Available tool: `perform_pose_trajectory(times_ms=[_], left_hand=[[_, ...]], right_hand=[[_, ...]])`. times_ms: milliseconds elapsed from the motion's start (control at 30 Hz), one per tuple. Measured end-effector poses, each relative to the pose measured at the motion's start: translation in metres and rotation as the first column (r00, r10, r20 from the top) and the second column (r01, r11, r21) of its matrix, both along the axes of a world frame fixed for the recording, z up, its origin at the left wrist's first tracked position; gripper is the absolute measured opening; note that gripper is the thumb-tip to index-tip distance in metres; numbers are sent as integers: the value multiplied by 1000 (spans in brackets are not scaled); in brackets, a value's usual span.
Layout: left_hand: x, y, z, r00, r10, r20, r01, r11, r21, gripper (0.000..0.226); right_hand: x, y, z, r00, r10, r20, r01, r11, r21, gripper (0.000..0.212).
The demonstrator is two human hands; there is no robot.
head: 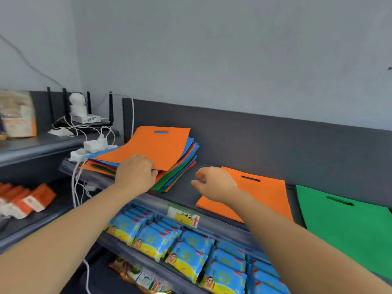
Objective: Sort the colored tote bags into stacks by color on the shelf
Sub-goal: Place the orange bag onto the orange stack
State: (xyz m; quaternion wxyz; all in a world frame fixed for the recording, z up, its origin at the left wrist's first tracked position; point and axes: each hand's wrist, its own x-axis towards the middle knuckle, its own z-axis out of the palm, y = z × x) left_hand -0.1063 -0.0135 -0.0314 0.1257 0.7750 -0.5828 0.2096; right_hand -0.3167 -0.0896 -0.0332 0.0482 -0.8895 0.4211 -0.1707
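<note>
tote bags (169,166) in a mixed pile, orange, blue, green and red edges fanned out, sitting on the dark shelf (186,192) against its back panel. top of the pile is an orange bag (152,145) with blue showing through its handle slot. my left hand (135,175) is down on the near corner of that top bag, fingers curled over the edge of the pile, fingertips tucked in among the layers; whether they're pinching just one bag, i can't tell. my right hand (214,183) hangs just right of the pile, touching nothing, fingers loosely bent and apart, thumb out. under that wrist lies a single orange bag (265,194) flat on the shelf, and right beside it a green bag (347,225), also flat, the two nearly edge to edge. one level down, rows of blue snack packets (186,251). off to the left, a white power strip (91,148) with cables, touching the pile's far corner.
</note>
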Motion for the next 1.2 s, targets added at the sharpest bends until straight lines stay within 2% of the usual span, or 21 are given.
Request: perform_pose_trajectory(times_ms=[133,233,333,400,467,567,667,733,800,833,867,933,967,1000,1067,1133,1200], left_hand=[[69,-8,2,999,-20,-26,20,1000,22,37],[107,-17,3,999,-28,-37,31,996,89,41],[134,-31,-1,997,-60,-51,68,983,170,45],[148,-40,-6,993,-87,-83,103,972,210,45],[159,-48,-10,981,-123,-148,153,966,207,46],[171,-58,-13,961,-161,-227,202,964,171,44],[177,-62,-7,990,-58,-127,68,995,73,51],[177,-58,2,977,68,-200,-67,998,9,72],[176,-54,14,882,127,-454,-126,992,34,88],[175,-54,20,796,134,-590,-127,990,53,86],[175,-57,25,672,117,-731,-117,992,51,77],[174,-65,28,303,0,-953,-82,996,-26,46],[174,-69,26,156,-49,-987,-76,995,-62,30],[176,-74,23,69,-79,-994,-79,993,-85,21],[176,-80,17,-33,-115,-993,-91,990,-111,9],[171,-81,15,-72,-110,-991,-74,992,-104,3],[165,-79,14,-72,-62,-995,-22,998,-60,8]], right_hand=[[66,-9,1,997,36,63,-37,999,21,40],[105,-16,-1,997,14,77,-17,999,41,46],[132,-27,-3,1000,-11,26,9,999,43,46],[144,-34,-4,999,-8,-48,10,999,37,37],[151,-41,-5,998,6,-70,-5,1000,12,28],[155,-51,-3,999,-47,-24,45,996,-75,30],[154,-59,-1,989,-96,109,109,986,-124,29],[151,-63,-1,962,-125,245,156,981,-112,31],[148,-65,0,900,-174,399,196,980,-15,34],[146,-64,1,859,-216,464,205,976,75,36],[145,-66,2,812,-278,514,208,959,191,38],[146,-69,3,679,-442,585,174,872,457,42],[146,-72,3,598,-531,600,137,806,576,38],[145,-74,3,516,-610,601,98,740,666,30],[141,-75,3,416,-713,564,50,637,769,15],[136,-75,2,428,-751,502,74,583,809,16],[129,-74,-1,462,-745,482,98,583,807,20]])
